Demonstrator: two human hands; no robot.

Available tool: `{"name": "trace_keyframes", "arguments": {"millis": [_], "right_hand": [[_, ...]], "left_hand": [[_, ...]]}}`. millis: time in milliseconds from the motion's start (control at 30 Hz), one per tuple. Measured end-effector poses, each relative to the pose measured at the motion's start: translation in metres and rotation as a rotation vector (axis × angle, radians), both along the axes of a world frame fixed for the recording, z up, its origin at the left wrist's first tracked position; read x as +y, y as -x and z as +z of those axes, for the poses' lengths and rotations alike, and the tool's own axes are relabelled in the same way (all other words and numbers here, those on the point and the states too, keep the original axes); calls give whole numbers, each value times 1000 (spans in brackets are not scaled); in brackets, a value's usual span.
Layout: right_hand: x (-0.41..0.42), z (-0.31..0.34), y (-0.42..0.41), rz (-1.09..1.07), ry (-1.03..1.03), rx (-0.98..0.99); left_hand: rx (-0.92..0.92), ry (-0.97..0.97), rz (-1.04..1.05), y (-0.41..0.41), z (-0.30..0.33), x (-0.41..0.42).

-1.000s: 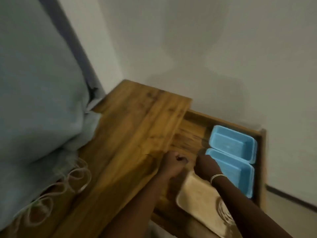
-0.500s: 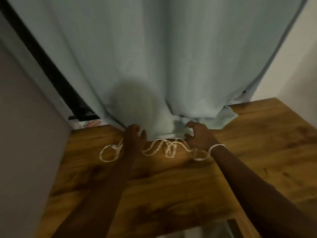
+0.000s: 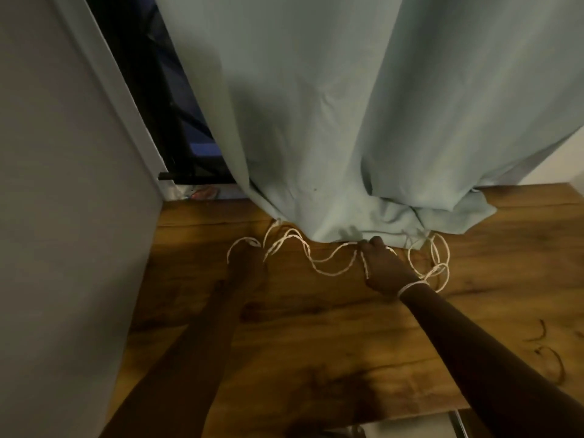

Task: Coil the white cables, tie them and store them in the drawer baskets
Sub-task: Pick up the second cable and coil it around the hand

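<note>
1. On the wooden table (image 3: 316, 358), just at the hem of the pale blue curtain (image 3: 316, 121), lies the white cable (image 3: 328, 269) in loose, untidy loops, from near the left hand (image 3: 249, 263) across to the far side of the right hand (image 3: 384, 267).
2. Looks thin, soft and very light; bends freely and keeps no shape, so probably springs out of a coil if not held tight.
3. Seems a little twisted or braided on the surface, so likely not slippery, but easy to tangle and to catch on the curtain hem.
4. Best taken near one free end, then wound in even loops around the other hand; pulling from the middle would likely tighten the knots.
5. Right hand: fingers closed together around a strand at the curtain edge, pinching it; a thin white band on this wrist.
6. Left hand: resting on the table among the left loops, dark and in shadow; cannot tell if the fingers are apart or closed on the cable.
7. Colour: off-white, slightly yellow in this dim light; several round loops piled to the right, some open curves in the middle, one small loop at the far left.
8. Part of the cable possibly hidden under the curtain; not possible to say how much.
</note>
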State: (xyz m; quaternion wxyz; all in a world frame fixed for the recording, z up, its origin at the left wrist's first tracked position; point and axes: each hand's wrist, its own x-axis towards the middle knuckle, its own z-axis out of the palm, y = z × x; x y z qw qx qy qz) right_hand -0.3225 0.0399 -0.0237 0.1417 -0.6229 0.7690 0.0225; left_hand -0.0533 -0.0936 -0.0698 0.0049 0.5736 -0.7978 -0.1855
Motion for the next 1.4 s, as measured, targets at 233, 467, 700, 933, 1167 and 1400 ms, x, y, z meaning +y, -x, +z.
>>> {"name": "trace_keyframes", "arguments": {"millis": [233,467,700,933,1167,1400], "right_hand": [[39,-2,43,-144,-116,34],[46,-4,69,-172,-79,-34],[41,-7,80,-116,344,-230],[50,-3,102,-302,342,-228],[50,32,141,-212,448,-803],[41,33,137,-185,502,-625]], "left_hand": [[384,234,-16,9,21,-7],[792,330,163,38,80,-9],[1080,-289,218,61,158,21],[1413,-1012,-103,63,198,36],[1490,-1485,-391,73,209,50],[1390,-1603,-571,85,232,57]]}}
